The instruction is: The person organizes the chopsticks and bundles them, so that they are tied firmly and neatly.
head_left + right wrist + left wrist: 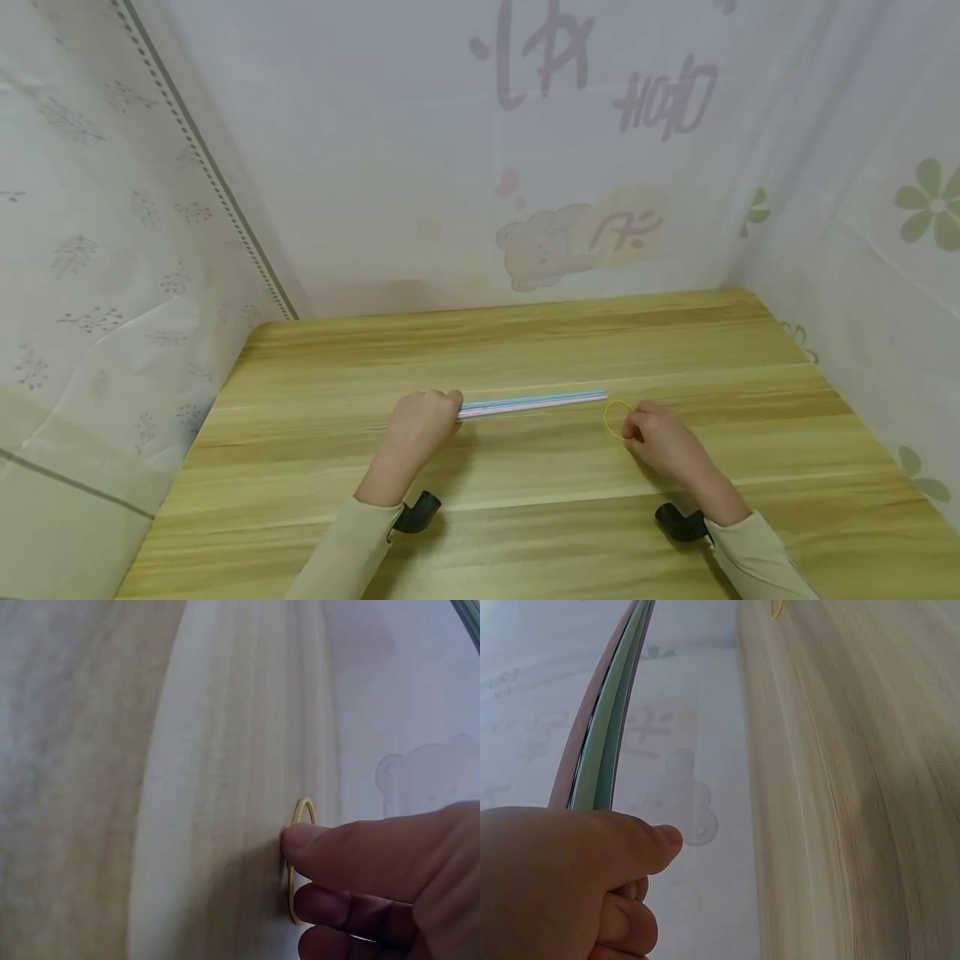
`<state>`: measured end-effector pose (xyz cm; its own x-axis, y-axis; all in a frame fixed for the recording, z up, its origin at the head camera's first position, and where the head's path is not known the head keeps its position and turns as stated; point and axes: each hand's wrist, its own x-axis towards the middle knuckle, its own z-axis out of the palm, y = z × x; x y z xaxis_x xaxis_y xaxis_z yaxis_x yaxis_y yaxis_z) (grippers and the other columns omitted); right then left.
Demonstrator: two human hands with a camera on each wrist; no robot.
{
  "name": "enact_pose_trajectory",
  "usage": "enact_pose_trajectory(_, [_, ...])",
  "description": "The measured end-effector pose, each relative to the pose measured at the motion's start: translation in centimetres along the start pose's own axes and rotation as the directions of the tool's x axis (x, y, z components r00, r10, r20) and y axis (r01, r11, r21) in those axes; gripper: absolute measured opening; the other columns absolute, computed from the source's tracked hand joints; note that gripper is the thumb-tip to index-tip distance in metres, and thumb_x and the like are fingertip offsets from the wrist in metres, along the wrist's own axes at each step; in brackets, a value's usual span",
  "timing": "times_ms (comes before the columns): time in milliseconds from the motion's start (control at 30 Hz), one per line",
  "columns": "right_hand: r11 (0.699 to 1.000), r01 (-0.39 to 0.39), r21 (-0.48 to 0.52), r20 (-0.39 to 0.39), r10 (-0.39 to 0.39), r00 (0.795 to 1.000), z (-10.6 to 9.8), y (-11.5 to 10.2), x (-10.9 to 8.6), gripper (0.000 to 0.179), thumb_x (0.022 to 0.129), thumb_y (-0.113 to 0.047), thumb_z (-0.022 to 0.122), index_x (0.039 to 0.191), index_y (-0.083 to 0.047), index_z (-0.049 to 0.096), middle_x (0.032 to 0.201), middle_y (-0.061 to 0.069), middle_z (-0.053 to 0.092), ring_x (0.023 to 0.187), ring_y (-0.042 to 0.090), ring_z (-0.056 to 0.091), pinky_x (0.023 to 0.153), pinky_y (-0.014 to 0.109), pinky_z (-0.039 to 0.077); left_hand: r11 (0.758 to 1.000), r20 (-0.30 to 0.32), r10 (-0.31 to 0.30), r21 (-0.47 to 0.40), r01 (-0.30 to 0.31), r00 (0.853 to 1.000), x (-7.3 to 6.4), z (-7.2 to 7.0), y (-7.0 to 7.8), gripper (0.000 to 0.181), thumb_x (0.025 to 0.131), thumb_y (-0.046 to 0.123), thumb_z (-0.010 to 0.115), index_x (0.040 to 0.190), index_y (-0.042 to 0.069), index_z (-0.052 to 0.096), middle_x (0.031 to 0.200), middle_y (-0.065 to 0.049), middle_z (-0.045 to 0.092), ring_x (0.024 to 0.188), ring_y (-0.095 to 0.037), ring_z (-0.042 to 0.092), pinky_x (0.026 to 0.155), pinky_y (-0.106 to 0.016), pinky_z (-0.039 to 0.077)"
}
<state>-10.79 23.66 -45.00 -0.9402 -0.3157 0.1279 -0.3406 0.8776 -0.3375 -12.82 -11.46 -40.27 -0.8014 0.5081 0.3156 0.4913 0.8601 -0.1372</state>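
Note:
My left hand (423,429) grips one end of a bundle of thin straws (532,404) in pink, blue and pale colours. In the left wrist view the straws (604,727) rise out of the fist as pink, green and dark-edged strips, their lower ends hidden in the hand. The free end points right, toward my right hand (667,442). Between thumb and fingers that hand pinches a thin yellow rubber band (606,421), whose loop hangs round just beyond the straws' tips. Seen from the right wrist, the rubber band (304,806) stands as a narrow loop at the thumb tip.
Both hands are over a wooden table (525,533) with rounded far corners. A printed curtain (420,167) hangs right behind its back edge, with more cloth along the left and right sides. Black wrist mounts (417,512) sit at both sleeves.

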Motion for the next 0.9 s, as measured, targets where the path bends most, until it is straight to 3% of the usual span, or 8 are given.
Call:
enact_pose_trajectory(233, [1.0, 0.011, -0.026, 0.002, -0.011, 1.0, 0.28, 0.29, 0.35, 0.015, 0.08, -0.001, 0.069, 0.071, -0.012, 0.062, 0.074, -0.004, 0.051, 0.067, 0.008, 0.047, 0.058, 0.024, 0.043, 1.0, 0.002, -0.021, -0.013, 0.021, 1.0, -0.11, -0.01, 0.08, 0.029, 0.077, 0.023, 0.079, 0.068, 0.01, 0.055, 0.052, 0.001, 0.05, 0.043, -0.007, 0.034, 0.036, -0.024, 0.033])
enact_pose_trajectory(433, [0.995, -0.033, 0.098, -0.028, 0.036, 0.999, 0.25, 0.18, 0.49, 0.012, 0.085, 0.003, 0.059, 0.079, -0.007, 0.055, 0.069, -0.002, 0.049, 0.061, 0.009, 0.042, 0.054, 0.022, 0.037, 0.999, 0.009, -0.027, -0.024, 0.027, 1.0, -0.08, -0.04, 0.03, 0.028, 0.078, 0.022, 0.078, 0.067, 0.01, 0.055, 0.052, 0.001, 0.049, 0.043, -0.007, 0.033, 0.036, -0.023, 0.032])
enact_pose_trajectory(667, [0.988, -0.063, 0.139, -0.015, 0.066, 0.998, 0.0, 0.21, 0.37, 0.006, 0.085, -0.005, 0.066, 0.083, -0.005, 0.061, 0.07, -0.002, 0.051, 0.062, 0.01, 0.042, 0.055, 0.026, 0.036, 0.999, 0.014, -0.03, -0.039, 0.031, 0.999, -0.16, 0.15, -0.03, 0.028, 0.078, 0.021, 0.078, 0.067, 0.01, 0.055, 0.052, 0.002, 0.05, 0.044, -0.008, 0.034, 0.037, -0.024, 0.033])
enact_pose_trajectory(900, [0.977, -0.103, 0.189, -0.168, 0.135, 0.977, -0.16, -0.08, 0.26, 0.008, 0.094, -0.01, 0.059, 0.091, -0.005, 0.063, 0.07, 0.0, 0.058, 0.057, 0.009, 0.044, 0.052, 0.025, 0.037, 0.999, 0.026, -0.023, -0.041, 0.024, 0.999, -0.36, 0.32, 0.1, 0.028, 0.078, 0.021, 0.078, 0.067, 0.011, 0.055, 0.052, 0.002, 0.05, 0.044, -0.007, 0.033, 0.037, -0.023, 0.033])
